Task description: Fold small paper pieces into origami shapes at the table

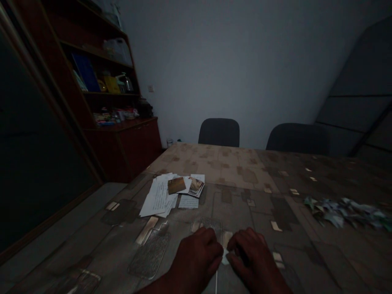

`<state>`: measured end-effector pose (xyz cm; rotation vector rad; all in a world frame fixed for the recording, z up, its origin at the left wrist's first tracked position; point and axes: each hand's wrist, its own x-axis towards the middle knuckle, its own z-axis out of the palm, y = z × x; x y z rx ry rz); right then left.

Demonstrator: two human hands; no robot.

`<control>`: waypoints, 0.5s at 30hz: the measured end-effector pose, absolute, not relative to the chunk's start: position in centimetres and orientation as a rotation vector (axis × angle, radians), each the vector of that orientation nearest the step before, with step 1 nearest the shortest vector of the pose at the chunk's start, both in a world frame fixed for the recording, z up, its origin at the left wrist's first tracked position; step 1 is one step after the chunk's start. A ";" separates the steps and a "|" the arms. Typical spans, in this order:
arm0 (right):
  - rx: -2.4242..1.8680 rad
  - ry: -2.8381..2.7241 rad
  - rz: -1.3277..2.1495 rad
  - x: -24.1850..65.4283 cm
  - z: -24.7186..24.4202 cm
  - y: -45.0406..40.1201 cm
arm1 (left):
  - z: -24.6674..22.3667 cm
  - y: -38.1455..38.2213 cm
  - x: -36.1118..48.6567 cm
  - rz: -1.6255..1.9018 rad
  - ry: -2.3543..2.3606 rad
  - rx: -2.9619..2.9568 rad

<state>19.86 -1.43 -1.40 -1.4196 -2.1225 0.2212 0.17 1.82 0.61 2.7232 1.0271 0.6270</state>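
Observation:
Close to the near edge of the table, my left hand (199, 254) and my right hand (253, 256) are a short way apart with curled fingers. A small pale piece of folded paper (225, 259) shows between them, pinched by the fingertips of both hands. Most of it is hidden by my fingers, and the dim light blurs its shape. Off to the right lies a heap of crumpled-looking folded papers (344, 212) in pale and greenish tones.
The patterned tablecloth (214, 163) covers a wide table. Printed sheets (156, 198) lie left of centre beside pictures or cards (196, 187). Two dark chairs (219, 132) stand behind the table. A red-brown cabinet (134, 141) with loaded shelves is at the left.

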 end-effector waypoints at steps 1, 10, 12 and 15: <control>-1.374 -2.140 0.204 19.8 -1.4 -1.5 | 0.5 1.9 0.2 0.643 1.057 2.778; -1.110 -2.280 -0.282 18.8 -0.9 -1.1 | -0.1 1.8 0.1 0.665 0.898 3.077; -1.121 -2.296 -0.294 18.8 -0.6 -1.2 | -0.2 1.6 0.1 0.591 0.943 3.080; -1.130 -2.314 -0.318 18.9 -0.5 -1.2 | -0.3 1.4 0.0 0.526 0.940 3.099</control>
